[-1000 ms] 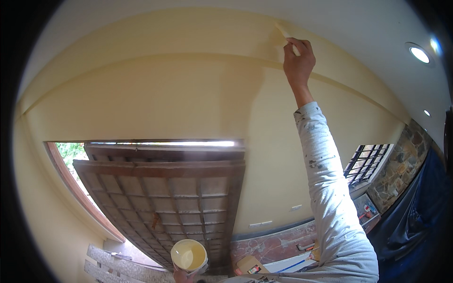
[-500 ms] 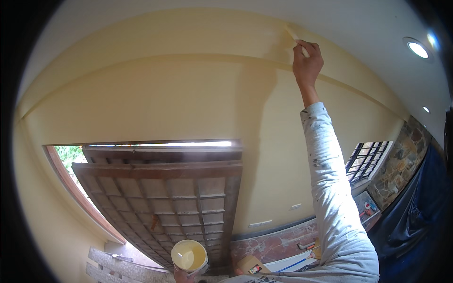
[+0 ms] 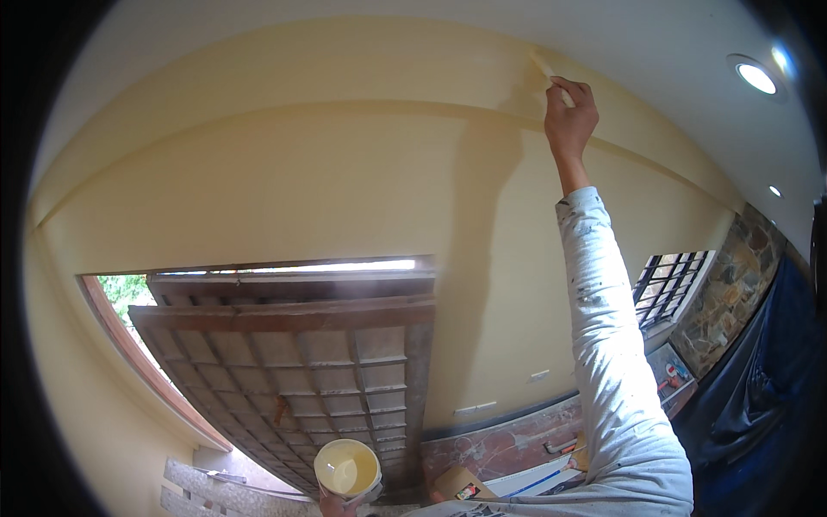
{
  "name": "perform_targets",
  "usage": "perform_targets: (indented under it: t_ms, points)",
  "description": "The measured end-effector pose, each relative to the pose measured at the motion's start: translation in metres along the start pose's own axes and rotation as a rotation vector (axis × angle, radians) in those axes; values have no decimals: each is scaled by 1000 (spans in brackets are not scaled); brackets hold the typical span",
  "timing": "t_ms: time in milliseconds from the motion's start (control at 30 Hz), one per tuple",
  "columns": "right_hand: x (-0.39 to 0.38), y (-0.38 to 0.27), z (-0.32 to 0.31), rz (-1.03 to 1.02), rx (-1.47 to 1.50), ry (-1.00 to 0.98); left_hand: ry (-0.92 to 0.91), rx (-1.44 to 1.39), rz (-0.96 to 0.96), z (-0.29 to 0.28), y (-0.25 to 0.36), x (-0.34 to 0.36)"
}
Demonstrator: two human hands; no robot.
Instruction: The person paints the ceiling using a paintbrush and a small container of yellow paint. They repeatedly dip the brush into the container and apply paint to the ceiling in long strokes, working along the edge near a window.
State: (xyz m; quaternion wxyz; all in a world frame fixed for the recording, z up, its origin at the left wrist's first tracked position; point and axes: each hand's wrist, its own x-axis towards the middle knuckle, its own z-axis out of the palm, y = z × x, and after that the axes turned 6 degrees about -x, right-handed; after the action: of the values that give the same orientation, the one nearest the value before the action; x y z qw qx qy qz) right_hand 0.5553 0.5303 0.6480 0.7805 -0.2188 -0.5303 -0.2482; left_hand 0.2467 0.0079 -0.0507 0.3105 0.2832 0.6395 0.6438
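The brush (image 3: pixel 542 65) is high on the yellow wall (image 3: pixel 370 181), close under the pale ceiling (image 3: pixel 663 77). Its long axis slants: the tip points up and to the left, the handle end down and to the right. The tip is at the wall; whether it touches is too fine to tell. The right hand (image 3: pixel 572 119) is clamped on the handle, fingers bent around it, and the handle end shows between them. The right arm reaches almost straight up, in a pale, paint-spotted sleeve (image 3: pixel 603 302).

Low in the view, the left hand (image 3: pixel 338 503) is closed on the near side of the bucket (image 3: pixel 365 458); most of its fingers are hidden. The bucket's round mouth faces up toward the camera, so its long axis runs down and away from it, and pale yellow paint shows inside.

Behind the bucket lean brown gridded panels (image 3: pixel 327 320). To its right lies an open box (image 3: pixel 459 482). A barred window (image 3: pixel 672 280) is right of the sleeve.
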Motion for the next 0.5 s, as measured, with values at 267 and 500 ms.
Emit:
perform_targets:
  t_ms: [267,500]
  points:
    - [8,21,-12,26,-21,6,-12,19,12,5,3,-1]
    - [14,47,-22,24,-58,30,-46,62,35,12,7,-2]
